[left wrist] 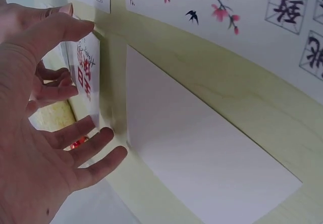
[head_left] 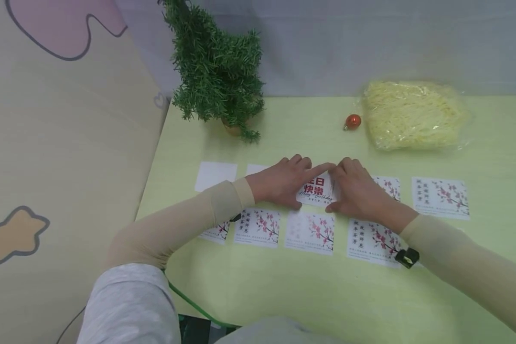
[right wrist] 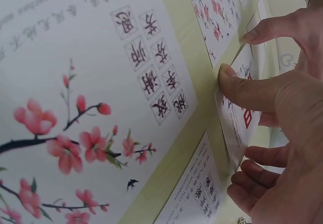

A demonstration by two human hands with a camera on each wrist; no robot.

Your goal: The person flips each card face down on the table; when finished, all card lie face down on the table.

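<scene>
A white card [head_left: 315, 187] with red characters and "Happy Birthday" script lies between the two hands, over the middle of the table. My left hand [head_left: 281, 181] holds its left side, thumb at the near edge and index finger along the far edge. On the other side, my right hand [head_left: 358, 192] grips the card with its thumb near the lower corner and fingers at the far edge. In the left wrist view the birthday card [left wrist: 87, 77] stands tilted, and a shadow falls beside it. The hands cover parts of its edges.
Plum-blossom cards [head_left: 256, 228] form a near row, with another blossom card [head_left: 440, 197] at right. A blank white card [head_left: 215, 175] lies at left. Behind are a small artificial tree [head_left: 219, 71], a red bauble [head_left: 353, 122] and a bag of yellow shredded paper [head_left: 414, 115].
</scene>
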